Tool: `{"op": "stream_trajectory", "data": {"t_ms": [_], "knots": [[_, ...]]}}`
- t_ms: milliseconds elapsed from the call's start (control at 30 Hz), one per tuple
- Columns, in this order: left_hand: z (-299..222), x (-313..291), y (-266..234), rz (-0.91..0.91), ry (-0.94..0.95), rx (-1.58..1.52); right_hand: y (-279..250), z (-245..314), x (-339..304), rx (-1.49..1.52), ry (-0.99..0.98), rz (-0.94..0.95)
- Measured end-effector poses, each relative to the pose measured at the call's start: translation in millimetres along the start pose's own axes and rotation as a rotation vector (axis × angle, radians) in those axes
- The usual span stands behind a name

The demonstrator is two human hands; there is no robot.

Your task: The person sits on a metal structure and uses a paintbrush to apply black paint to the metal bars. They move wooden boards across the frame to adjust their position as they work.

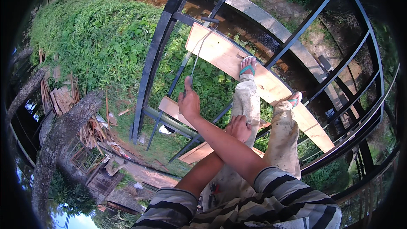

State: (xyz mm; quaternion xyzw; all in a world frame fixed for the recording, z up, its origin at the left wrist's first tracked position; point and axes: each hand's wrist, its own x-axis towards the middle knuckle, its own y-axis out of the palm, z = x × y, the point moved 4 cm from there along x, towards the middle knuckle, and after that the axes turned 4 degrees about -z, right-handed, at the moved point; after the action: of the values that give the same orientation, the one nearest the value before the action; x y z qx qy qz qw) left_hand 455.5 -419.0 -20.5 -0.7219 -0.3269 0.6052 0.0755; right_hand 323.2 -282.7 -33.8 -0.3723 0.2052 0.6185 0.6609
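Note:
My right hand [189, 103] reaches forward across my body and pinches a thin grey wire [199, 53]. The wire runs up to a short black bar [210, 19] on the black metal frame [157, 51]. My left hand [240, 128] crosses under the right forearm and rests on my left trouser leg [246, 99], fingers curled, with nothing seen in it. I stand in green sandals on a pale wooden plank [220, 51] that lies across the frame, high above the ground.
A second plank [171, 108] and a third [197, 152] lie on lower frame bars. Far below are green plants [97, 38], a pile of scrap wood [63, 99], a tree trunk [63, 131] and a concrete-edged channel [254, 15]. Open gaps separate the bars.

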Motion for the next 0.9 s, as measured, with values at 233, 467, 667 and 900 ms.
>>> {"op": "stream_trajectory", "data": {"t_ms": [233, 467, 667, 900], "knots": [[-5.6, -3.0, -6.2, 0.025, -0.036, -0.047, -14.0, -10.1, 22.4, -0.126, -0.038, -0.068], [1.6, -1.2, 13.5, -0.008, 0.1, -0.075, -83.4, -15.4, 46.7, -0.142, -0.1, -0.014], [2.2, 4.3, -10.2, -0.217, 0.147, 0.131, -179.9, 9.3, -0.9, 0.218, -0.11, 0.197], [-42.0, 23.9, -78.1, -0.229, -0.035, 0.13, -391.5, -8.4, -154.1, 0.177, -0.192, 0.116]]}}
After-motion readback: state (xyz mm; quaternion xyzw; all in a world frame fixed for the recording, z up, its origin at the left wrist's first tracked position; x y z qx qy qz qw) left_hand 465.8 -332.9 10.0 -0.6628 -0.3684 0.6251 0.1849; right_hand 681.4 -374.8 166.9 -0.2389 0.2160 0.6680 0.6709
